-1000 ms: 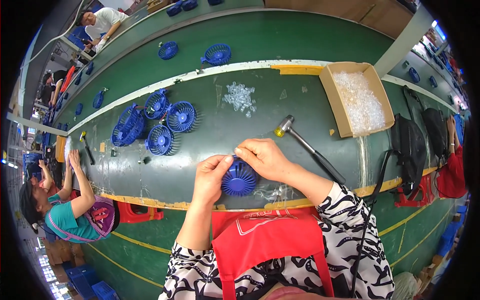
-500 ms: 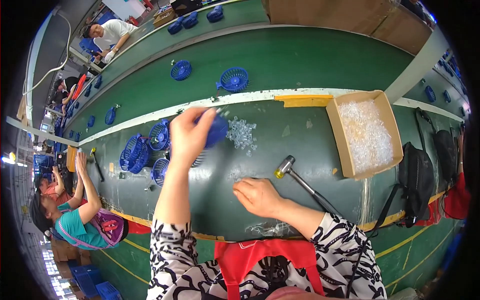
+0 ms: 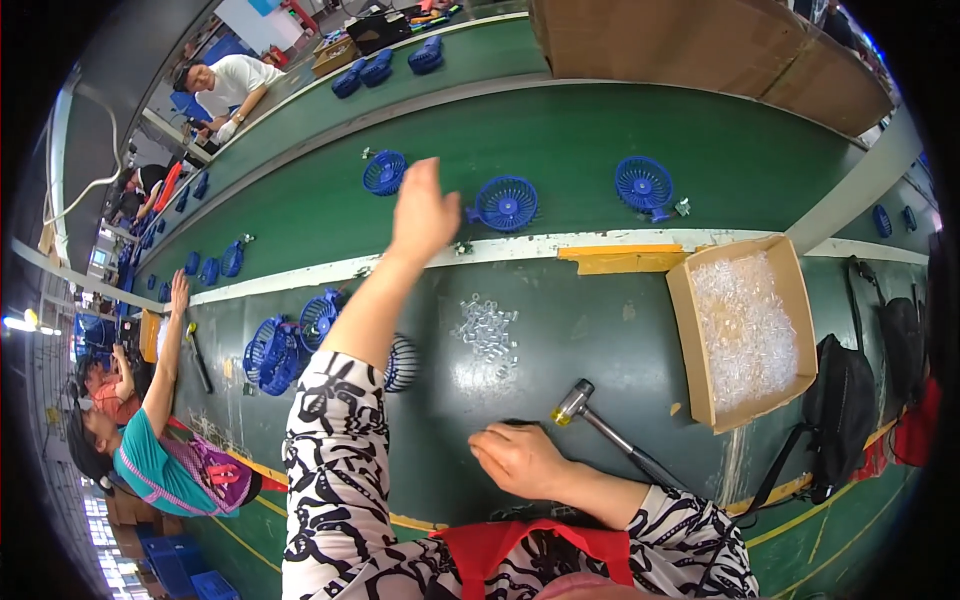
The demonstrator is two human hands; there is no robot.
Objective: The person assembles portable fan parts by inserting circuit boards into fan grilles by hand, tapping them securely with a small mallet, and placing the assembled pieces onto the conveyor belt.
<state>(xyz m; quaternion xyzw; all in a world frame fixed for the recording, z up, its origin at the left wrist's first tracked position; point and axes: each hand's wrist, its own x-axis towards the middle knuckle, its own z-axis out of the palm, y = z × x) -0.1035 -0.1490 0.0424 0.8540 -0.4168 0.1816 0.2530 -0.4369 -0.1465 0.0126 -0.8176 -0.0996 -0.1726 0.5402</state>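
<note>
The left hand was out over the green belt. Its grip was spread, with the thumb away from the fingers. From that hand, one blue fan sat between 10 and 11 o'clock, just beside it. I could not tell if they touched. A second fan lay near, at 3 o'clock, and a third fan lay farther off the same way. All three were on the belt.

A bunch of fans sat between 7 and 8 o'clock from the left hand, on the dark table. A small heap of clear bits lay at 5 o'clock.

The right hand was low by the table, its fingers curled in. I could not tell if its grip pinched a thing. From it, a hammer lay near, its head between 1 and 2 o'clock. A tan box full of clear bits sat at 2 o'clock. A person in teal was at 9 o'clock.
</note>
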